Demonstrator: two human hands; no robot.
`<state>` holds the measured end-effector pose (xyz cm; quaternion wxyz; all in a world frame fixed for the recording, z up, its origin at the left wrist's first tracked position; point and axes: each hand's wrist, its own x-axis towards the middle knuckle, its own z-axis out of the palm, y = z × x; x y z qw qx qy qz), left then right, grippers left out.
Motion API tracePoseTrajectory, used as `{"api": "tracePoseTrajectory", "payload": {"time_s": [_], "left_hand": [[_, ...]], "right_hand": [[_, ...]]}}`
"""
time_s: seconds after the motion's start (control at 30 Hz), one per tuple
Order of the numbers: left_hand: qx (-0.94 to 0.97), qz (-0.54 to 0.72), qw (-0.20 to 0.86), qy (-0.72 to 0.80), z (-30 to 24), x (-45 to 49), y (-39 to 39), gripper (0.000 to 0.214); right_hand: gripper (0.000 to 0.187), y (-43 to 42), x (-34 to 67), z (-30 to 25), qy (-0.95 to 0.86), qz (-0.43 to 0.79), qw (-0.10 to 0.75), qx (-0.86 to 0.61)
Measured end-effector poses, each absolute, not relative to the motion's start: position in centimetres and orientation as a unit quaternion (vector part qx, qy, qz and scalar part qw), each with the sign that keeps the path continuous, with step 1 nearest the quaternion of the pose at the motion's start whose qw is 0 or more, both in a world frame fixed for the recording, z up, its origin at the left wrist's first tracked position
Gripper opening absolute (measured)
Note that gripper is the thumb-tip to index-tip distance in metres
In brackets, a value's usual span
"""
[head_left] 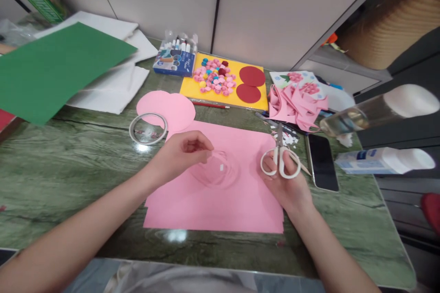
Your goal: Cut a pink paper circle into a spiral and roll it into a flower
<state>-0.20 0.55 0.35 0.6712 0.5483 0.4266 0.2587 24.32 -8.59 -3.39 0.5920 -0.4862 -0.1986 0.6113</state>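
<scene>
My left hand (184, 153) is closed in a pinch on the rim of a clear tape roll (220, 171) that rests on a pink paper sheet (220, 206) on the green table. My right hand (287, 185) lies at the sheet's right edge with its fingers curled under white-handled scissors (281, 158), whose blades point away from me. Two overlapping pink paper circles (172, 107) lie behind the sheet, and a second white tape ring (148, 129) sits partly on them.
A yellow board (192, 86) with small coloured pieces and two red circles (250, 84) lies at the back. Pink paper scraps (295, 105), a phone (322, 161), a glue bottle (385, 161) and a clear bottle (378, 110) are right. Green paper (51, 68) and white sheets are left.
</scene>
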Motion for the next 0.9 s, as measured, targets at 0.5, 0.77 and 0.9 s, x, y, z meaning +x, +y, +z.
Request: {"api": "tracePoseTrajectory", "payload": {"time_s": [0.5, 0.77, 0.9], "left_hand": [[0.418, 0.269, 0.772, 0.396, 0.7, 0.4, -1.8, 0.013], [0.493, 0.315, 0.706, 0.399, 0.6, 1.1, -2.8, 0.015], [0.523, 0.346, 0.673, 0.393, 1.0, 1.7, -3.3, 0.018]], "right_hand": [[0.026, -8.2, 25.7, -3.9, -0.650, 0.004, 0.119, -0.751], [0.034, -8.7, 22.1, -0.1, -0.617, 0.317, 0.363, -0.623], [0.024, -8.6, 20.3, 1.4, -0.586, 0.358, 0.389, -0.614]]}}
